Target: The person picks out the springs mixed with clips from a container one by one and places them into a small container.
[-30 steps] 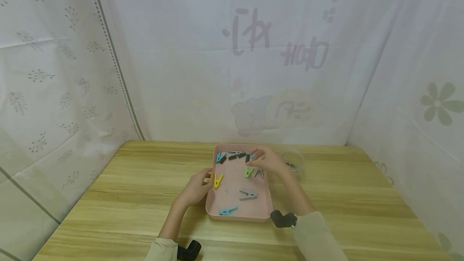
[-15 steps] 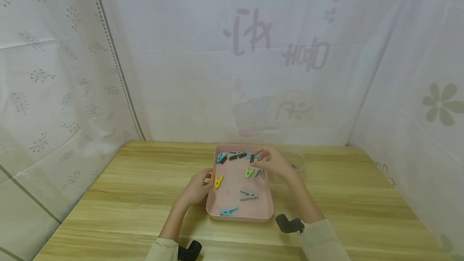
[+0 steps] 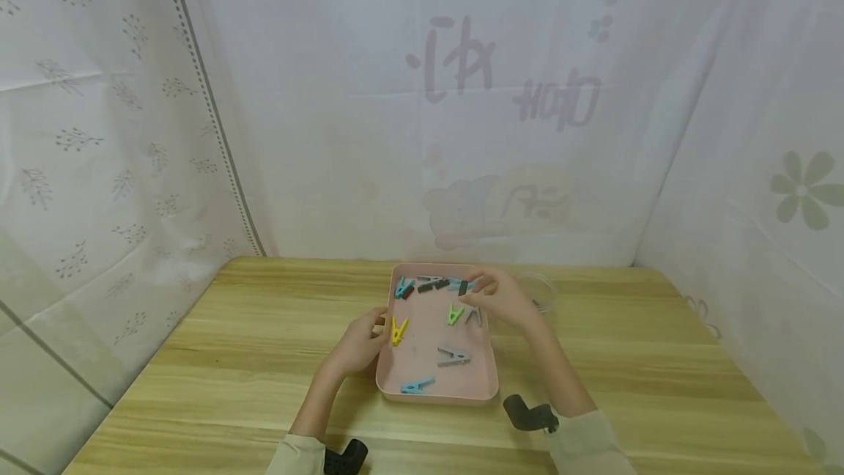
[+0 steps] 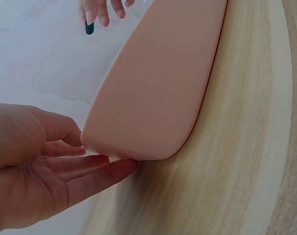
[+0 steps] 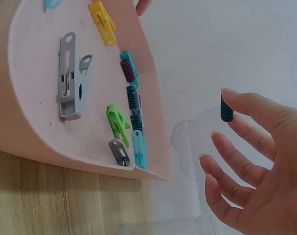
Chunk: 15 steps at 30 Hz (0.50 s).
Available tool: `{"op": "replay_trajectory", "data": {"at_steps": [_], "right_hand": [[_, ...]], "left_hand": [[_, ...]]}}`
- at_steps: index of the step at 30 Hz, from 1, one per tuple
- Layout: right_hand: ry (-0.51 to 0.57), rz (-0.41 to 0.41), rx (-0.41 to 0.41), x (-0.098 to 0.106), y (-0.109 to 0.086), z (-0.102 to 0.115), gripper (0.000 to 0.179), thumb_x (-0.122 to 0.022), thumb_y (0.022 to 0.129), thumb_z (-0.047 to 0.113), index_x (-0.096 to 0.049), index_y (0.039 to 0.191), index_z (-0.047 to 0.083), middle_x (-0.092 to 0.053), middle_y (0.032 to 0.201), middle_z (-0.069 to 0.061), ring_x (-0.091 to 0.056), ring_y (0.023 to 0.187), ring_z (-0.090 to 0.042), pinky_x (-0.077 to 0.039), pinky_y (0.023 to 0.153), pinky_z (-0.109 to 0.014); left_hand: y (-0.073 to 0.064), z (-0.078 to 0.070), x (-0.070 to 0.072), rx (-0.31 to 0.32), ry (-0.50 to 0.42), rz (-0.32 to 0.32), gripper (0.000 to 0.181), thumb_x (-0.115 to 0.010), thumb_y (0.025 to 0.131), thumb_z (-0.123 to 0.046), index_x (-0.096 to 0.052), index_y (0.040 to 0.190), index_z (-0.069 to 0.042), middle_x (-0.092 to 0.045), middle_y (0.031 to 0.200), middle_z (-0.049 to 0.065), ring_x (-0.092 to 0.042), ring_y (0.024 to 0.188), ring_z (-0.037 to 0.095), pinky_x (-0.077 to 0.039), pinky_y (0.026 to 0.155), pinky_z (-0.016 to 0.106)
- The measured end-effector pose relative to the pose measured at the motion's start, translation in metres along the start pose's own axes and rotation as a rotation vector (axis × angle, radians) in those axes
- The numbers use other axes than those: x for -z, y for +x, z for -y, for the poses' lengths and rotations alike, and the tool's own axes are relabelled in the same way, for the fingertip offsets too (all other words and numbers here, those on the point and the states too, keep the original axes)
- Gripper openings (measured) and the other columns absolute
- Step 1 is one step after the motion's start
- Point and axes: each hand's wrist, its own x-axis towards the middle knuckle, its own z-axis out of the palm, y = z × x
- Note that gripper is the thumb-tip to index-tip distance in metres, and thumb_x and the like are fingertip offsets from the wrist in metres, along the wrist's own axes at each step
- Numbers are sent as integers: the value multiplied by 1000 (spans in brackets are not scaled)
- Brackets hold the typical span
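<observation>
The right hand pinches a coil narrowly above the far end of the tray, the left hand resting relaxed against its side; should that pinch slacken, the coil could drop among the clips.

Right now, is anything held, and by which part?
The right hand holds a dark green coil, thumb at one end; the left hand touches the pink tray.

Cut off, right-wrist view: light-blue clip, eleven o'clock; clear container, six o'clock. Left-wrist view: right hand, eleven o'clock. Hidden there: inside of tray.
</observation>
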Motion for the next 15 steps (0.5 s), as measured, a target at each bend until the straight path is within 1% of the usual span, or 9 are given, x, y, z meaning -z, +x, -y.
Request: {"op": "replay_trajectory", "data": {"at_steps": [6,13,15], "right_hand": [[-33,-34,8,2,-4,-1,42,-75,90,26,-62,124,5,-64,116,-18,-63,107,-34,-57,80,-41],[-24,-50,29,4,-7,-5,41,-76,90,27,-64,123,5,-65,115,-19,-64,104,-34,-58,78,-42],[-22,-56,31,4,-8,-6,41,-76,90,27,-64,123,5,-65,115,-20,-64,104,-35,-58,77,-42]], "left_hand": [[1,0,0,10,-7,0,46,-49,104,-9,-40,145,12,-56,130,35,-64,109,49,-59,87,49],[0,0,0,13,-16,3,46,-48,105,-8,-40,145,11,-55,131,35,-63,111,50,-59,86,48],[0,0,0,3,-11,0,45,-48,105,-9,-41,145,11,-55,131,35,-62,111,51,-59,86,49]]}}
